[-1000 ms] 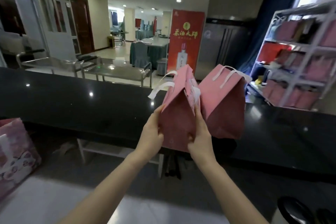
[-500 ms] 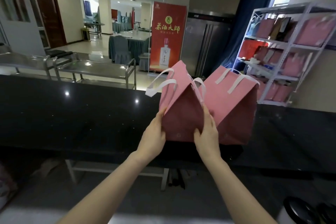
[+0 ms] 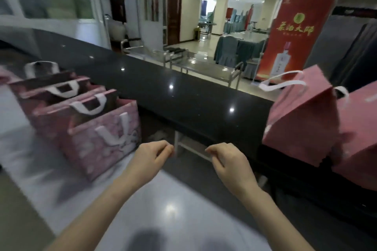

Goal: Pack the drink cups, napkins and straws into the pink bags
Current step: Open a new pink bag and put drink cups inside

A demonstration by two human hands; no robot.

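Two closed pink bags [image 3: 302, 120] with white handles stand on the black counter [image 3: 183, 96] at the right, the second pink bag [image 3: 359, 140] cut off by the frame edge. At the left, several open patterned pink bags [image 3: 106, 140] stand in a row on the lower white worktop [image 3: 179, 210]. My left hand [image 3: 151, 159] and my right hand [image 3: 228, 161] hover above the worktop between the two groups, fingers loosely curled, holding nothing. No cups, napkins or straws show.
The raised black counter runs diagonally across the view behind the worktop. Beyond it are steel trolleys [image 3: 206, 67], a red banner [image 3: 293, 36] and a dining area. The picture is motion-blurred.
Both hands let go of the pink bag on the counter and drew back over the worktop. The view swung left, bringing the row of open bags into sight.
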